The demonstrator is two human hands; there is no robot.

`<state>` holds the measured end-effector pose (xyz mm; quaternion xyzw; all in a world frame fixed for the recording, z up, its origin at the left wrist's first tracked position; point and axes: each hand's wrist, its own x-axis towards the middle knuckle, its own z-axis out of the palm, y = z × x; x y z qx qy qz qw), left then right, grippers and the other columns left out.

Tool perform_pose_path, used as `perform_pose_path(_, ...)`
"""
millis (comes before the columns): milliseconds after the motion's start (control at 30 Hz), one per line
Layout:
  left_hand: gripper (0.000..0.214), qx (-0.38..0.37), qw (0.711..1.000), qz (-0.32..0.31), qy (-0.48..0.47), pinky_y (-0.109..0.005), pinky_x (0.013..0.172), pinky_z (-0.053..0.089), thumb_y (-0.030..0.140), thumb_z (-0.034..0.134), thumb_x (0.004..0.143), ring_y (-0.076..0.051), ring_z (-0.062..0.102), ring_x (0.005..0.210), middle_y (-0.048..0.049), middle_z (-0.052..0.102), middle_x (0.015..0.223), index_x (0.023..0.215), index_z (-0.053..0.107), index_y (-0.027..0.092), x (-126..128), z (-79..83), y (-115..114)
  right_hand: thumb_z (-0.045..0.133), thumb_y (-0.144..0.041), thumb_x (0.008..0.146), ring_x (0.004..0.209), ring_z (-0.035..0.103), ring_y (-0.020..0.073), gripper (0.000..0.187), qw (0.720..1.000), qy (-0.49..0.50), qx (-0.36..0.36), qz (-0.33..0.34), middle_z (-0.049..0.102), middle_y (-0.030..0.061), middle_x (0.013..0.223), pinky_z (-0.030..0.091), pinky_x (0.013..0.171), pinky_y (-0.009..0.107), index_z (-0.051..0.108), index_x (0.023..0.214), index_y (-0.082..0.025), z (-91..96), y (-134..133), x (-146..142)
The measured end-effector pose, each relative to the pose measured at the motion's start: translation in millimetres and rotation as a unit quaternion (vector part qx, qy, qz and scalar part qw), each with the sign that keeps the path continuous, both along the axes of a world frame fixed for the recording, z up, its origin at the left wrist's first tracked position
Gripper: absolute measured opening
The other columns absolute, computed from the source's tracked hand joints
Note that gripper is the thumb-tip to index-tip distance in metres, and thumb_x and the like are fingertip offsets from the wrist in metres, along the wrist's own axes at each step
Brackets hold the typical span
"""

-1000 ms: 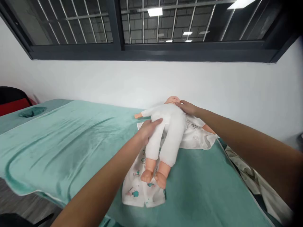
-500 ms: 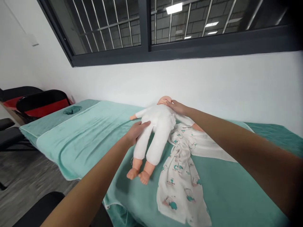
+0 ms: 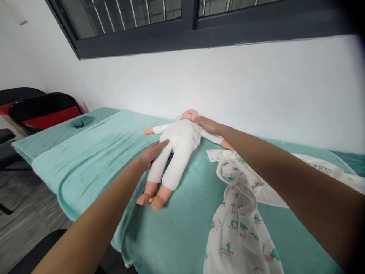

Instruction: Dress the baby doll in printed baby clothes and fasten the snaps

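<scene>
A baby doll [image 3: 182, 135] in a white bodysuit lies on its back on a green-covered bed [image 3: 182, 236], head toward the wall and bare feet toward me. My left hand [image 3: 155, 153] grips the doll at its hip and upper thigh, thumb on top, with the other fingers mostly hidden. Beside the doll's head and neck, my right hand [image 3: 209, 125] is wrapped around that side; its fingertips are partly out of sight. Beneath and in front of my right forearm is a crumpled white baby garment [image 3: 239, 224] with a green and pink print.
Behind the bed rises a white wall [image 3: 137, 83] with a dark-framed barred window [image 3: 188, 23]. Black and red chairs [image 3: 48, 110] stand at the left. The bed has a face hole [image 3: 82, 121] near its left end. White cloth [image 3: 322, 163] lies at the right.
The doll has shifted left, away from the printed garment, with both my hands staying on it. The view has tilted downward.
</scene>
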<state>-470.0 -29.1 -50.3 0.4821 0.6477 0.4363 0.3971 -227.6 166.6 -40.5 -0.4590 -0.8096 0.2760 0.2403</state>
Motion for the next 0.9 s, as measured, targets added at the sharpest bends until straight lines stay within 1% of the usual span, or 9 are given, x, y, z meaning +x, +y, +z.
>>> perform_pose_path(67,0.044,0.012,0.992,0.061,0.108,-0.049,0.08,0.051,0.059,0.066,0.072,-0.034,0.067,0.089,-0.0147,0.071,0.089,0.089,0.064,0.019,2.0,3.3,-5.6,0.021,-0.065,0.097,0.101,0.065,0.0239,0.066,0.998,-0.051,-0.014,-0.041,0.069,0.0131,0.118,0.049,0.088,0.034,0.057,0.124,-0.017,-10.9,-3.0,37.4)
perform_pose_path(167,0.041,0.113,0.959,0.104,0.236,-0.054,0.104,0.036,0.047,0.067,0.073,-0.038,0.052,0.121,-0.0191,0.062,0.12,0.102,0.061,0.018,26.0,16.3,-20.5,0.036,-0.064,0.093,0.096,0.065,0.029,0.058,0.984,-0.125,-0.017,-0.125,0.071,0.0175,0.106,0.048,0.085,0.038,0.06,0.115,-0.015,-25.0,-19.8,116.5)
perform_pose_path(267,0.024,0.207,0.931,0.001,0.3,-0.049,0.107,0.035,0.04,0.061,0.079,-0.035,0.051,0.121,-0.0146,0.063,0.113,0.095,0.063,0.023,79.9,20.7,-41.3,0.052,-0.063,0.084,0.095,0.063,0.0363,0.05,0.965,-0.203,-0.017,-0.168,0.069,0.0207,0.1,0.045,0.082,0.045,0.065,0.096,-0.016,-30.6,-51.4,193.6)
perform_pose_path(367,0.026,0.169,0.944,-0.096,0.268,-0.042,0.085,0.049,0.049,0.07,0.071,-0.031,0.064,0.092,-0.0093,0.064,0.08,0.077,0.064,0.024,144.4,2.8,-59.9,0.064,-0.055,0.078,0.09,0.064,0.0362,0.038,0.955,-0.252,-0.015,-0.156,0.07,0.0191,0.098,0.046,0.078,0.045,0.066,0.087,-0.018,-23.1,-89.3,243.2)
perform_pose_path(467,0.028,0.142,0.942,-0.115,0.28,-0.038,0.077,0.05,0.045,0.076,0.066,-0.028,0.064,0.088,-0.0053,0.061,0.077,0.07,0.06,0.022,196.4,-19.6,-67.2,0.067,-0.042,0.076,0.091,0.064,0.0334,0.025,0.955,-0.269,0.012,-0.122,0.071,0.0154,0.102,0.046,0.078,0.042,0.069,0.089,-0.02,-3.4,-123.5,263.8)
perform_pose_path(567,0.013,0.14,0.92,-0.185,0.317,-0.034,0.07,0.049,0.024,0.07,0.07,-0.022,0.062,0.074,-0.0024,0.059,0.071,0.068,0.058,0.019,234.3,-19.5,-70.8,0.059,-0.037,0.082,0.098,0.063,0.0315,0.026,0.961,-0.253,0.062,-0.091,0.07,0.0124,0.11,0.046,0.082,0.04,0.07,0.101,-0.022,24.2,-154.3,268.0)
perform_pose_path(633,0.007,0.174,0.901,-0.231,0.322,-0.032,0.072,0.049,0.011,0.062,0.071,-0.02,0.062,0.075,-0.0027,0.061,0.075,0.073,0.061,0.018,256.4,-4.7,-78.7,0.056,-0.036,0.084,0.103,0.062,0.0293,0.029,0.967,-0.228,0.091,-0.066,0.07,0.0101,0.114,0.045,0.087,0.038,0.071,0.106,-0.022,45.0,-176.2,267.3)
perform_pose_path(733,0.03,0.248,0.882,-0.245,0.318,-0.033,0.089,0.046,0.006,0.054,0.074,-0.021,0.059,0.101,-0.005,0.063,0.102,0.098,0.064,0.021,287.6,27.8,-98.6,0.055,-0.034,0.086,0.106,0.062,0.0211,0.03,0.977,-0.177,0.114,-0.019,0.071,0.0022,0.115,0.045,0.091,0.028,0.073,0.107,-0.024,76.8,-213.7,266.2)
perform_pose_path(900,0.039,0.406,0.838,-0.093,0.352,-0.041,0.097,0.042,0.013,0.055,0.078,-0.028,0.049,0.117,-0.0144,0.052,0.123,0.117,0.051,0.016,325.6,75.5,-125.1,0.062,-0.03,0.079,0.09,0.066,0.0168,0.027,0.988,-0.058,0.111,0.091,0.075,-0.0005,0.1,0.047,0.079,0.023,0.077,0.099,-0.022,125.1,-285.6,272.7)
